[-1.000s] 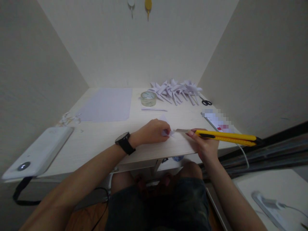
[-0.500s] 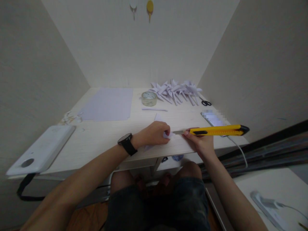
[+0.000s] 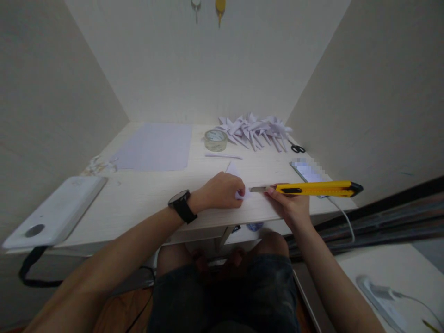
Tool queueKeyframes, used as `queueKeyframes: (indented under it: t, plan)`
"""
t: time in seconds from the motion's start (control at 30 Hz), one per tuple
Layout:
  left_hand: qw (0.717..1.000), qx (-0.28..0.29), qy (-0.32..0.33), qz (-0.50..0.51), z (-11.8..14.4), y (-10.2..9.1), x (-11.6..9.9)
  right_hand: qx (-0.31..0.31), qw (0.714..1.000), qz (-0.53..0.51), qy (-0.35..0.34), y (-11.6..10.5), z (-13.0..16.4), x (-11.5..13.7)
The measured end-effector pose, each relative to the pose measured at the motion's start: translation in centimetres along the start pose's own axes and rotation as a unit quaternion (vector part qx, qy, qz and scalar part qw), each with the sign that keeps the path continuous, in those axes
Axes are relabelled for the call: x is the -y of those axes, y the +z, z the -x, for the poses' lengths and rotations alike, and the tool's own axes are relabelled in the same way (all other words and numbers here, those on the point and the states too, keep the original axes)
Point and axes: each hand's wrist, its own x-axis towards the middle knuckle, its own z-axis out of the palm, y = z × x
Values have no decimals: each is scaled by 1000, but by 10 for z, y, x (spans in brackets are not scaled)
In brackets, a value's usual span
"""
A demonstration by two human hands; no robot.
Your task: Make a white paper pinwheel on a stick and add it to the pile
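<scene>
My left hand [image 3: 225, 190], with a black watch [image 3: 182, 206] on its wrist, is closed on a folded piece of white paper [image 3: 233, 169]. One corner of the paper sticks out beyond my knuckles and a curled part shows at my fingertips; the rest is hidden under the hand. My right hand [image 3: 290, 205] grips a yellow utility knife [image 3: 319, 188] near its front end. The knife's bare blade [image 3: 257, 189] points left, with its tip beside the paper at my left fingers. Whether the blade touches the paper, I cannot tell.
Behind my hands lie a thin paper stick [image 3: 224, 156], a roll of clear tape [image 3: 215, 140] and a pile of paper pinwheels [image 3: 255, 131]. Black-handled scissors [image 3: 297, 148] and a phone [image 3: 308, 171] are at right. Paper sheets [image 3: 156, 145] and a white device [image 3: 55, 210] occupy the left.
The knife and my right hand have shifted very slightly right. My left hand keeps hold of the paper, and the view has moved a little.
</scene>
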Motion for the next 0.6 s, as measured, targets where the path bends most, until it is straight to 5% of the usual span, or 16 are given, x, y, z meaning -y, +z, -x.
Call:
queueKeyframes:
  t: [0.17,0.6]
  plan:
    - [1000,8,-7,14,0,-2,-2,17,998,-61,24,-3,5,5]
    - [999,21,1,26,1,-3,-3,119,987,109,-6,-14,3,4]
